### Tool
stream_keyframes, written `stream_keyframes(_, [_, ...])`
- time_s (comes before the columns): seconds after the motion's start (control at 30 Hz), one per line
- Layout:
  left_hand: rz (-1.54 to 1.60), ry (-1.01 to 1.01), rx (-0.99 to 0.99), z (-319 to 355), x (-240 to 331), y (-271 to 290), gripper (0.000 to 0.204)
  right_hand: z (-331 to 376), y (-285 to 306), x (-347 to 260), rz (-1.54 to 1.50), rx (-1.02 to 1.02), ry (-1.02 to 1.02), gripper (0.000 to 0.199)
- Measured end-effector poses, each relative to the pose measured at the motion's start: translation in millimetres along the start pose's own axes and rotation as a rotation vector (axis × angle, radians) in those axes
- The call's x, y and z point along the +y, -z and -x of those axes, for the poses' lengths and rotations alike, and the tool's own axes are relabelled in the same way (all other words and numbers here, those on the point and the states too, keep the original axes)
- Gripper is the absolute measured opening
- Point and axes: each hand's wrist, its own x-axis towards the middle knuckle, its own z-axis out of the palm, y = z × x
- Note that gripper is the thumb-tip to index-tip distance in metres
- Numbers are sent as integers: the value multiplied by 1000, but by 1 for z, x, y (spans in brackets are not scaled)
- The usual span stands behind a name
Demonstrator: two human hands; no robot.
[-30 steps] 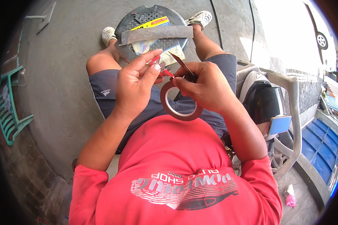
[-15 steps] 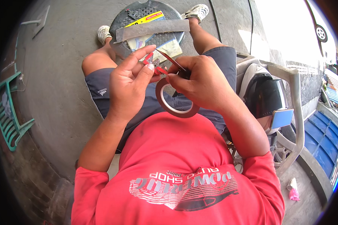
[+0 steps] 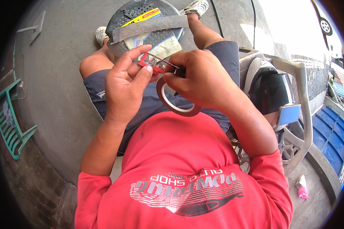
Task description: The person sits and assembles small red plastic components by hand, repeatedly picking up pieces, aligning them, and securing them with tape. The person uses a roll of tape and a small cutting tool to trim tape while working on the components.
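Observation:
My left hand (image 3: 127, 86) pinches a small flat piece with red edges (image 3: 145, 60) between thumb and fingers, its index finger stretched out past the far side. Opposite it, my right hand (image 3: 200, 76) is closed round the dark handle of a thin-bladed cutter (image 3: 160, 59), whose blade points left across the top of the piece. Below the right hand hangs a roll of brown tape (image 3: 195, 111) with a white core. Whether the right fingers also grip the roll or its loose end is hidden. Both hands are close together above my lap.
Ahead between my feet stands a round black stool (image 3: 114, 27) bearing a translucent strip (image 3: 151, 28), a yellow and red package (image 3: 146, 16) and thin sheets (image 3: 166, 46). To my right, a black and white helmet (image 3: 269, 91) rests on a grey plastic chair (image 3: 305, 103). A green chair (image 3: 17, 131) stands left.
Both hands have shifted slightly left with the piece and roll. The blade has tipped flatter and lies nearer the piece, which now shows more of its face.

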Motion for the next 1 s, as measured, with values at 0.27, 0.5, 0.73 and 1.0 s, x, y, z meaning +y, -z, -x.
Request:
stream_keyframes(0.27, [-40,-5,12,-1,-2,1,42,-1,0,-1,47,-13,31,21])
stream_keyframes(0.5, [-30,-2,18,-2,-3,2,40,-2,-1,-2,84,-28,26,21])
stream_keyframes(0.73, [-6,1,8,-2,-3,6,41,-3,-2,-5,92,-36,9,21])
stream_keyframes(1.0, [-27,-4,0,-2,-6,6,41,-3,-2,-6,110,-38,17,21])
